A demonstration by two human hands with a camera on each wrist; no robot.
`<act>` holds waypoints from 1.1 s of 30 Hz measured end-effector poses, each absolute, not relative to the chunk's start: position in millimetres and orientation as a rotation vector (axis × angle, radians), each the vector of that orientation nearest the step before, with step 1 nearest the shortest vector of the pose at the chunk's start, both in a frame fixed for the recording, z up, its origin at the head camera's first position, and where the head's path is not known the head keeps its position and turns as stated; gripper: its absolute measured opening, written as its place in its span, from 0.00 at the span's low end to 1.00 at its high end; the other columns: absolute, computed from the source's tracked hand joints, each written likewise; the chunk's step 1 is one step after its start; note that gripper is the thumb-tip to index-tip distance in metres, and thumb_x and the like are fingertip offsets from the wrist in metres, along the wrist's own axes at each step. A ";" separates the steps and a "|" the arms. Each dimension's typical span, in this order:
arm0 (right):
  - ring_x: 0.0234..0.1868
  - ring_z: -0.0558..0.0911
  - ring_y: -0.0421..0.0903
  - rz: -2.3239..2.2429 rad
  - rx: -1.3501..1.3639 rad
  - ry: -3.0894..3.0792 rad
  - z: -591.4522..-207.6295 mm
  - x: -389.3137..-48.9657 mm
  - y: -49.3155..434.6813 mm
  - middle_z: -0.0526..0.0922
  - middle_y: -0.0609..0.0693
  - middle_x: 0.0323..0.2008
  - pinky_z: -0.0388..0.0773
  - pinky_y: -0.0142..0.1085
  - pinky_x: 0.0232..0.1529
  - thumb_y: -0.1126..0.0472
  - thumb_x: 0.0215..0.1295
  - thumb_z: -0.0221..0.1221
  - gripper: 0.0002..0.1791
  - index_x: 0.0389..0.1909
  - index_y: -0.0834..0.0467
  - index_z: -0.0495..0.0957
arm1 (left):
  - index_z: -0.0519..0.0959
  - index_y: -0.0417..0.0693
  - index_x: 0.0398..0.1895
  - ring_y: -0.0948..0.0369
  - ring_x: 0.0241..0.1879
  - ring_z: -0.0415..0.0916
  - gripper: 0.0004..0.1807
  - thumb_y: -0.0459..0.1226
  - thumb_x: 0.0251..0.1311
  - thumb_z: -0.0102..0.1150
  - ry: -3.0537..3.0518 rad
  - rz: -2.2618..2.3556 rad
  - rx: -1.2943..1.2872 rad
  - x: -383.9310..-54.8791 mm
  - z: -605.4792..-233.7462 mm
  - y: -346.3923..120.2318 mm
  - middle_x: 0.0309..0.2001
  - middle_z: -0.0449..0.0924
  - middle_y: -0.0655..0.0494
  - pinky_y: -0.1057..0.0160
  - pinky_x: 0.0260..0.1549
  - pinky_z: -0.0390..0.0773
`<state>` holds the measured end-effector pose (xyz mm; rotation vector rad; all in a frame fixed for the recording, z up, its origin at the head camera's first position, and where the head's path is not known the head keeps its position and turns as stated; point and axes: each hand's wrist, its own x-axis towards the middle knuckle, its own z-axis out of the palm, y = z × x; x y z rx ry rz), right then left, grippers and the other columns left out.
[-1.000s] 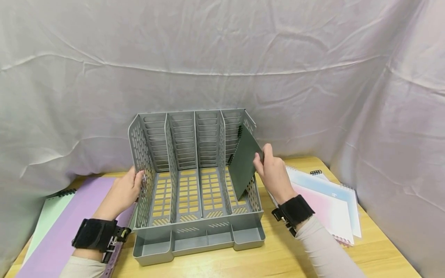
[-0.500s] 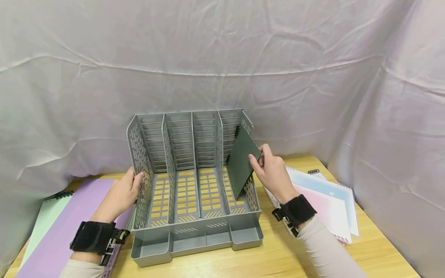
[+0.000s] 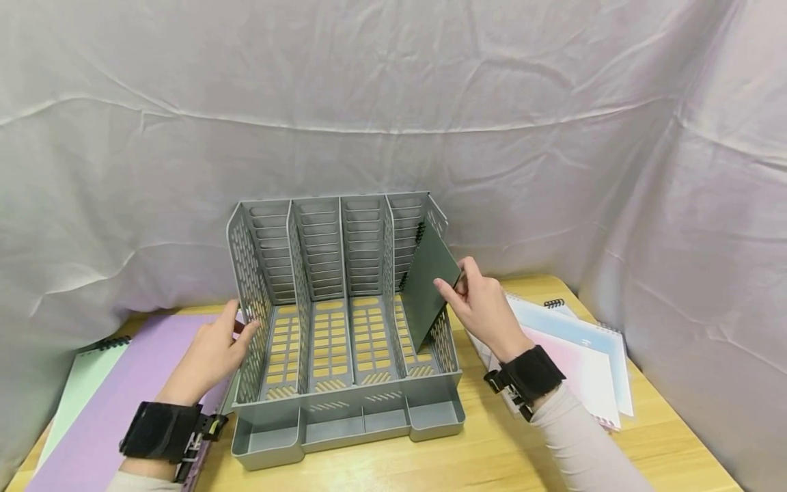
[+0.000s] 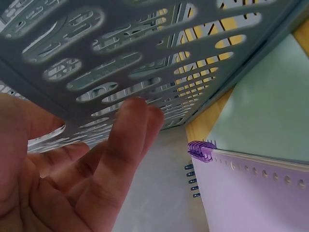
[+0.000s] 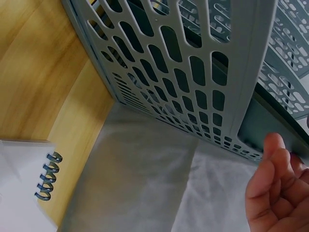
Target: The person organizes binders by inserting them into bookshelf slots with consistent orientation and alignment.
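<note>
A grey desk file organizer (image 3: 347, 389) with upright slots and small front trays stands at the middle of the table. In its rightmost slot leans a dark green spiral notebook (image 3: 427, 287), binding toward the back. My right hand (image 3: 486, 307) pinches this notebook's near upper edge, thumb on its left face and fingers behind; the right wrist view shows these fingers (image 5: 275, 183) beside the perforated side panel. My left hand (image 3: 212, 352) is at the organizer's left side panel (image 4: 120, 63), thumb across its edge, fingers loosely extended along the outside.
Left of the organizer lie a purple binder-edged notebook (image 3: 123, 410) and a mint green spiral notebook (image 3: 86, 383). On the right are overlapping pink (image 3: 584, 369) and blue (image 3: 578, 324) spiral notebooks. A pale cloth (image 3: 393, 102) hangs behind the wooden table (image 3: 492, 444).
My left hand has loosened at the side panel, its thumb and fingers spreading and shifting slightly down. The right thumb has slid a little leftward across the green notebook, which stays in its slot.
</note>
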<state>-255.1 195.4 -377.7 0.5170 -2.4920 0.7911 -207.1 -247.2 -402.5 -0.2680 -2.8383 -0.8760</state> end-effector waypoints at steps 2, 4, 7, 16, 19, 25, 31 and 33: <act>0.21 0.71 0.41 0.786 0.518 -2.512 -377.0 -254.0 196.5 0.74 0.46 0.23 0.74 0.38 0.32 0.48 0.79 0.63 0.22 0.55 0.62 0.72 | 0.68 0.35 0.59 0.40 0.40 0.88 0.18 0.41 0.82 0.53 -2.839 -0.892 -0.268 -204.3 -403.2 -246.4 0.43 0.88 0.32 0.39 0.39 0.87; 0.22 0.73 0.41 0.781 0.520 -2.531 -376.6 -252.5 197.7 0.76 0.47 0.24 0.75 0.38 0.34 0.48 0.79 0.63 0.23 0.56 0.63 0.71 | 0.68 0.33 0.62 0.41 0.39 0.89 0.20 0.41 0.81 0.55 -2.838 -0.892 -0.267 -201.5 -404.5 -245.8 0.43 0.88 0.31 0.40 0.38 0.87; 0.24 0.74 0.41 0.769 0.525 -2.552 -376.4 -250.3 199.3 0.77 0.47 0.26 0.75 0.39 0.34 0.48 0.78 0.64 0.23 0.56 0.63 0.71 | 0.64 0.29 0.70 0.42 0.38 0.89 0.27 0.40 0.81 0.56 -2.840 -0.888 -0.260 -197.1 -406.3 -244.8 0.45 0.88 0.28 0.40 0.39 0.87; 0.25 0.74 0.41 0.745 0.539 -2.582 -375.5 -245.3 204.9 0.79 0.48 0.26 0.74 0.37 0.34 0.49 0.78 0.64 0.20 0.52 0.60 0.72 | 0.60 0.26 0.75 0.43 0.38 0.89 0.33 0.40 0.80 0.58 -2.835 -0.869 -0.261 -183.9 -410.8 -242.4 0.47 0.87 0.27 0.40 0.39 0.88; 0.25 0.75 0.41 0.760 0.532 -2.594 -374.6 -244.2 208.9 0.79 0.48 0.26 0.75 0.37 0.34 0.49 0.79 0.63 0.19 0.52 0.60 0.73 | 0.59 0.27 0.76 0.42 0.39 0.89 0.34 0.40 0.80 0.58 -2.841 -0.871 -0.263 -180.3 -411.5 -241.6 0.47 0.87 0.26 0.40 0.39 0.88; 0.28 0.77 0.41 0.785 0.501 -2.647 -374.7 -244.0 222.1 0.80 0.48 0.28 0.75 0.36 0.34 0.47 0.81 0.61 0.19 0.53 0.59 0.75 | 0.58 0.29 0.78 0.40 0.41 0.89 0.35 0.40 0.80 0.57 -2.872 -0.876 -0.254 -174.5 -411.2 -240.0 0.48 0.86 0.26 0.38 0.41 0.88; 0.33 0.79 0.42 0.765 0.470 -2.714 -373.3 -241.6 240.7 0.82 0.49 0.32 0.76 0.36 0.36 0.44 0.82 0.57 0.20 0.54 0.58 0.75 | 0.60 0.29 0.78 0.42 0.39 0.89 0.34 0.38 0.79 0.58 -2.882 -0.894 -0.248 -169.4 -411.5 -238.6 0.47 0.87 0.27 0.41 0.39 0.88; 0.34 0.80 0.42 0.753 0.465 -2.737 -372.7 -240.9 247.6 0.83 0.49 0.32 0.77 0.36 0.37 0.44 0.83 0.57 0.20 0.54 0.58 0.75 | 0.60 0.29 0.78 0.42 0.40 0.89 0.33 0.37 0.78 0.58 -2.884 -0.893 -0.244 -168.0 -411.9 -238.1 0.48 0.87 0.27 0.41 0.39 0.88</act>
